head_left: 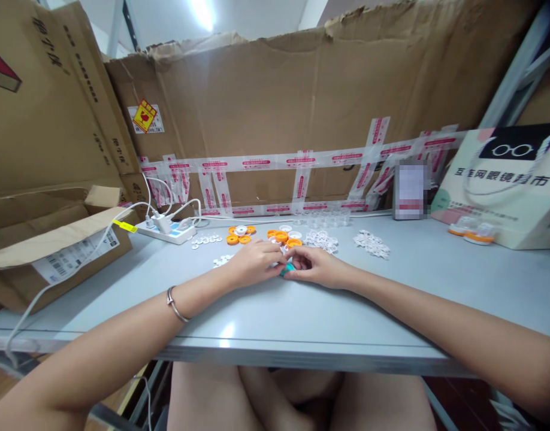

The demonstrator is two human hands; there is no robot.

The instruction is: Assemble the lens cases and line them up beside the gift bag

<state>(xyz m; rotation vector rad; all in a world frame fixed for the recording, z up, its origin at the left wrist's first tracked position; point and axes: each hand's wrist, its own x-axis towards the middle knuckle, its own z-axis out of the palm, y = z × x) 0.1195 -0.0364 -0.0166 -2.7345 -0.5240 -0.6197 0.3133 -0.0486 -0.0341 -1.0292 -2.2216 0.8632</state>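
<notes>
At the middle of the table, my two hands meet around a small teal round plastic piece (287,269). My right hand (317,267) pinches it from the right, thumb below and fingers curled over. From the left, the bent fingertips of my left hand (258,262) close on the same piece, and they cover much of it. Just behind the hands lie several orange plastic rings (281,237) and white rings (286,228). A heap of small white plastic parts (320,240) sits behind my right hand. More small white pieces (221,261) lie beside my left hand.
Farther left are orange round parts (232,239), white discs (206,240), a power strip (167,230) with cables and an open carton (54,245). Clear plastic cups (329,218), another white heap (371,244), a phone (410,191) and a paper bag (504,185) stand toward the back right.
</notes>
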